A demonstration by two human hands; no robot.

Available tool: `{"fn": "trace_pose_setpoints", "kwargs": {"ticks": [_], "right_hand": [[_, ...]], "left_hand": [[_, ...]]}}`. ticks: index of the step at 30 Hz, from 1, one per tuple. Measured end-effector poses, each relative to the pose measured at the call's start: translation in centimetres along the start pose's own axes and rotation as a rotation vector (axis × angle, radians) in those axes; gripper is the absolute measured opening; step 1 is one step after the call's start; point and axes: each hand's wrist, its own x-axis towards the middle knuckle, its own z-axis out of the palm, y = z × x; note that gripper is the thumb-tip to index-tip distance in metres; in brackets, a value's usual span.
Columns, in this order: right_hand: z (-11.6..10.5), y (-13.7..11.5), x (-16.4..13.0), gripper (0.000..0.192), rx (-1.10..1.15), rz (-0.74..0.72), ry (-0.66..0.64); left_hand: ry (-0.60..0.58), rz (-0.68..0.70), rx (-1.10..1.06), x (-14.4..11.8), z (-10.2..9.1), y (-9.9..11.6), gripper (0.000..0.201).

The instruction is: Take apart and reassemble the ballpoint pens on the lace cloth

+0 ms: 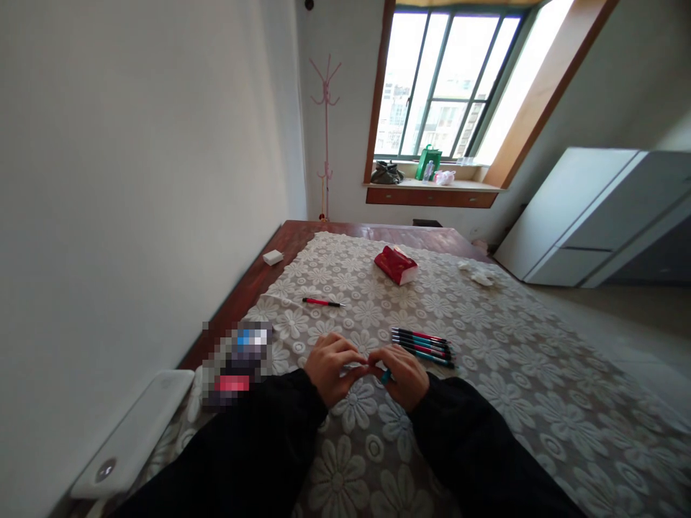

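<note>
My left hand (333, 365) and my right hand (402, 375) meet over the flowered tablecloth (340, 471), fingertips pinched close together. A small teal piece (386, 375) shows under the fingers of my right hand; its kind cannot be made out. Whatever sits between the left thumb and fingers is mostly hidden, with only a hint of red at the tips. Just beyond my right hand lies a row of several pens (424, 347), red and teal with black parts. A single red and black pen (322, 302) rests apart, farther out to the left.
A red tissue pack (396, 265) lies toward the far side, with crumpled white tissue (478, 273) to its right. At left are a white power bank (137, 432), a blurred-out object (237, 367) and a small white box (273, 257) near the wall.
</note>
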Motion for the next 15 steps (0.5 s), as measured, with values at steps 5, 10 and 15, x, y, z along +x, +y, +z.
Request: {"fn": "trace_pose_setpoints", "kwargs": {"ticks": [5, 10, 15], "right_hand": [[-0.4, -0.3, 0.2, 0.006, -0.015, -0.032, 0.042], [-1.2, -0.9, 0.3, 0.026, -0.100, 0.113, 0.053], [-1.1, -1.5, 0.3, 0.032, -0.068, 0.083, 0.012]], "left_hand": [[0.030, 0.036, -0.082, 0.1, 0.2, 0.0, 0.014], [0.101, 0.009, -0.073, 0.1, -0.1, -0.2, 0.014], [0.109, 0.021, -0.021, 0.1, -0.1, -0.1, 0.015]]}}
